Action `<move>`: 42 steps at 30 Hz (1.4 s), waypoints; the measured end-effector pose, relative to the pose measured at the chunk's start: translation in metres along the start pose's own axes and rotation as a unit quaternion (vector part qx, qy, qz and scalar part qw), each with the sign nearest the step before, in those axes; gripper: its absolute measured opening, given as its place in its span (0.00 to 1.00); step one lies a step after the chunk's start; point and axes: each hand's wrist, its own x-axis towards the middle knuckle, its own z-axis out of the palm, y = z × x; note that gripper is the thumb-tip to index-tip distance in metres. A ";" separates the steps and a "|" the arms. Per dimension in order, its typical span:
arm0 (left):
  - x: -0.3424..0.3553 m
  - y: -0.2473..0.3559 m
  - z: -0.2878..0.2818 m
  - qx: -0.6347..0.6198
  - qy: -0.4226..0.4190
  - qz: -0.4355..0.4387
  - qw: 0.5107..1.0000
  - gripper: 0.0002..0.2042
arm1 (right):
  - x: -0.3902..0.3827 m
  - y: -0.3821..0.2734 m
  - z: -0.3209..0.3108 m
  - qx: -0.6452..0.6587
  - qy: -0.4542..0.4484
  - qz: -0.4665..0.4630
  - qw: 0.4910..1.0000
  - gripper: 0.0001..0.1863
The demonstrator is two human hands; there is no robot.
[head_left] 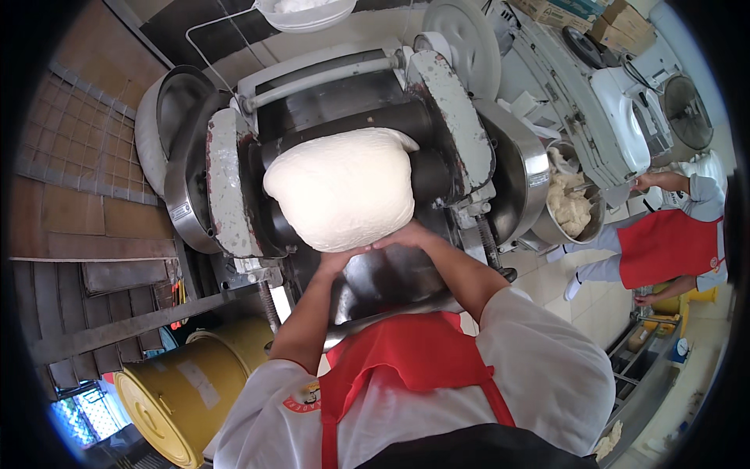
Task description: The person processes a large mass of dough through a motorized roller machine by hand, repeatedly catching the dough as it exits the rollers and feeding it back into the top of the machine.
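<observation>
2 bare hands at the near edge of a dough slab (pixel 344 187): left hand (pixel 342 259) and right hand (pixel 401 236) side by side, touching its underside, forearms converging from below. Fingers mostly hidden by the dough; cannot tell if spread or curled. Slab thick, pale, smooth, with a small fold at its far right corner; lies across the dark rollers (pixel 432 176) of a machine. Shiny metal plate (pixel 379 281) under the hands. 2 side frames (pixel 226 180), pale paint chipped, flank the rollers. Farther right: steel bowl (pixel 597 222) with lumpy dough (pixel 569 205). Beyond it, 1 co-worker (pixel 668 252) in a red apron. Lower left: 1 yellow barrel (pixel 176 395), lidded. Top: white bowl (pixel 308 19), white contents.
</observation>
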 end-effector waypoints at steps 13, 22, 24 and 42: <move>-0.069 0.043 0.006 -0.244 0.086 0.121 0.958 0.31 | -0.066 -0.085 0.054 0.313 0.199 -0.143 0.917 0.28; -0.128 0.098 0.022 -0.244 0.193 0.268 0.912 0.30 | -0.099 -0.107 0.040 0.319 0.313 -0.194 0.873 0.15; -0.141 0.075 0.028 -0.146 0.252 0.299 0.909 0.32 | -0.119 -0.090 0.040 0.328 0.325 -0.106 0.881 0.17; 0.022 0.027 -0.037 0.342 -0.171 0.092 0.919 0.46 | 0.015 -0.010 -0.026 -0.101 -0.184 0.082 0.974 0.53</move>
